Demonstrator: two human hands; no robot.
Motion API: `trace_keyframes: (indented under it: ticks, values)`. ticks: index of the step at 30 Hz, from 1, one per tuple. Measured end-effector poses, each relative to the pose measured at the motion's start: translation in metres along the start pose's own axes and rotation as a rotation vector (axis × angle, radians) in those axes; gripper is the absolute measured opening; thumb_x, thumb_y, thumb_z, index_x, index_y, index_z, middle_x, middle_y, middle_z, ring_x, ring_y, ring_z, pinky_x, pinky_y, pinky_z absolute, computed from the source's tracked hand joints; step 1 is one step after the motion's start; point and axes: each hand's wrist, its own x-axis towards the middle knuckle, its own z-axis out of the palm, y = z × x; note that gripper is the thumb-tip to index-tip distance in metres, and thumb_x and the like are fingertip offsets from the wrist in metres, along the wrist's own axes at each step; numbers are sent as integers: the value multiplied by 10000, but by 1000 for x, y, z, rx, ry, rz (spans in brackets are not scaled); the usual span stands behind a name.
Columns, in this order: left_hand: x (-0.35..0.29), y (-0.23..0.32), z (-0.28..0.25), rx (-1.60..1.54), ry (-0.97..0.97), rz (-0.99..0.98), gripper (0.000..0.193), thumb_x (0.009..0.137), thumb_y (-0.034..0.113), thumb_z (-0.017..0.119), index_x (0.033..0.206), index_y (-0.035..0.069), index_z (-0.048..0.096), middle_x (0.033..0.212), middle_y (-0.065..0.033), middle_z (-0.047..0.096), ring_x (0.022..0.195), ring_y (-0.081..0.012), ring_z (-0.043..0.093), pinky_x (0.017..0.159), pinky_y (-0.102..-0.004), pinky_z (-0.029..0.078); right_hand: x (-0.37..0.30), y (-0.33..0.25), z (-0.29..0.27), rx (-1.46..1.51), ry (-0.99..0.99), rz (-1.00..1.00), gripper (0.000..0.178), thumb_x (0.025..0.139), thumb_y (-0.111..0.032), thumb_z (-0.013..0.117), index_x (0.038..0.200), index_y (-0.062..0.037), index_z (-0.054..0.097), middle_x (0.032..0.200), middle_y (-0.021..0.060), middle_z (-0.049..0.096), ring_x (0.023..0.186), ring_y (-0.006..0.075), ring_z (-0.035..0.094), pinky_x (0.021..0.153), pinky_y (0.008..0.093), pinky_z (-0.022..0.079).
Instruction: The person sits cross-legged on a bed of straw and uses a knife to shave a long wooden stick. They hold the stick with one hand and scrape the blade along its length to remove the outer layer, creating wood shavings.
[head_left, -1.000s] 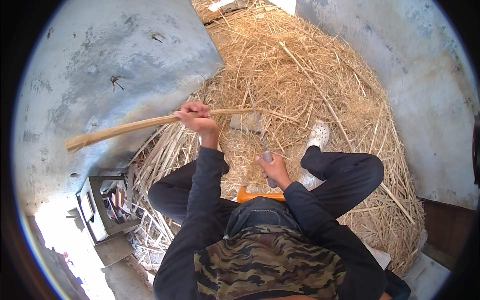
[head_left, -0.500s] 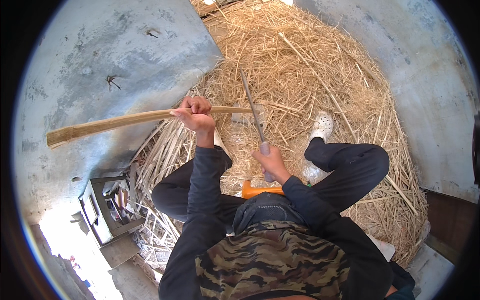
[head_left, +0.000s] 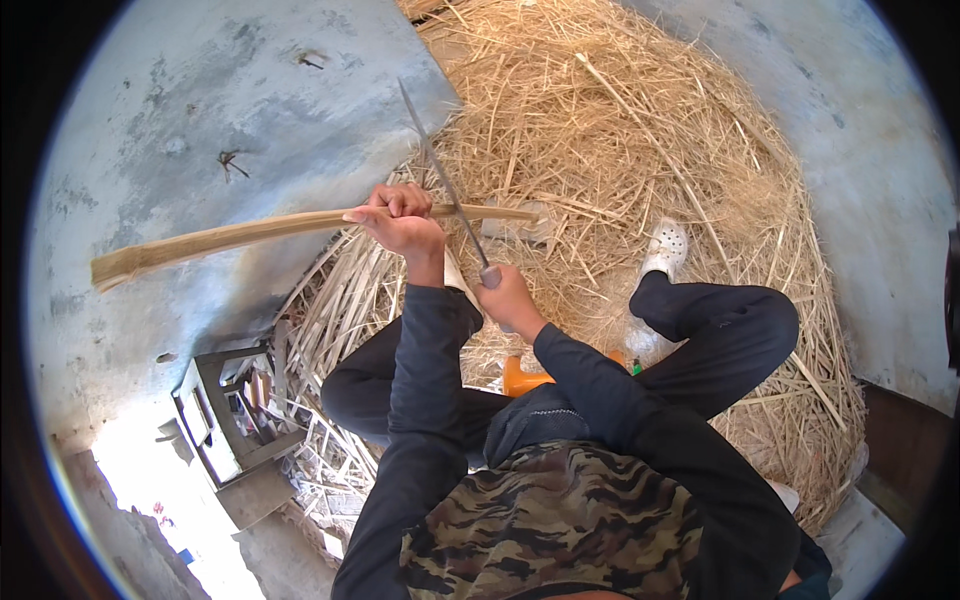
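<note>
My left hand (head_left: 405,218) is closed around a long, slightly curved strip of split bamboo (head_left: 240,233). Its thicker end points out to the left, and the thinner end runs past my fist to the right. In my right hand (head_left: 508,300) is the handle of a long, narrow-bladed knife (head_left: 436,160), its tip pointing up and left. The blade crosses the bamboo strip just right of my left fist; whether it touches the strip I cannot tell. Under the strip's thin end lies a flat greyish block (head_left: 515,229) among the shavings.
A deep heap of straw-coloured shavings (head_left: 600,130) covers the floor ahead. Worn blue-grey walls (head_left: 200,120) rise left and right. A wooden cabinet (head_left: 240,410) stands at lower left. An orange object (head_left: 525,377) lies between my legs; a white clog (head_left: 667,245) is on my right foot.
My right hand has moved left with the knife, bringing the blade from the strip's thin end to beside my left fist. My left hand keeps its hold, and the whole view has shifted slightly.
</note>
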Motion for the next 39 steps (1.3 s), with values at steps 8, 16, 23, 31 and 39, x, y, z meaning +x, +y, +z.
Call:
trace_keyframes:
  ticks: [8, 16, 23, 31, 39]
  values:
    - [-5, 3, 0, -16, -44, -28, 687, 873, 778, 320, 633, 137, 267, 498, 23, 198, 438, -96, 183, 409, -267, 158, -17, -50, -12, 11, -32, -71, 177, 718, -138, 602, 788, 24, 596, 722, 237, 614, 715, 413, 621, 652, 437, 484]
    - [4, 0, -2, 27, -10, -58, 708, 853, 806, 310, 619, 140, 257, 500, 23, 209, 459, -109, 169, 443, -290, 149, -10, -36, -17, -33, -38, 15, 181, 722, -131, 615, 817, 23, 610, 743, 227, 628, 724, 387, 627, 680, 424, 487]
    - [-12, -4, 24, 70, -95, -25, 696, 863, 796, 302, 623, 145, 246, 512, 28, 199, 465, -107, 183, 439, -286, 164, -16, -2, -27, -8, 34, 156, 243, 723, -147, 635, 886, 33, 630, 784, 215, 652, 759, 372, 646, 694, 410, 494]
    - [-7, -3, 39, 86, -81, 5, 684, 867, 782, 328, 626, 148, 241, 514, 40, 205, 451, -96, 189, 418, -278, 149, -1, 10, -28, -44, 65, 63, 207, 735, -154, 635, 848, 18, 613, 788, 214, 627, 771, 361, 622, 698, 413, 483]
    - [-11, -3, 47, 70, -60, 12, 691, 858, 769, 388, 623, 130, 274, 529, 32, 251, 433, -73, 250, 394, -240, 182, -7, 22, -37, -31, 50, 53, 202, 736, -143, 613, 868, 9, 606, 777, 225, 618, 745, 379, 607, 678, 422, 478]
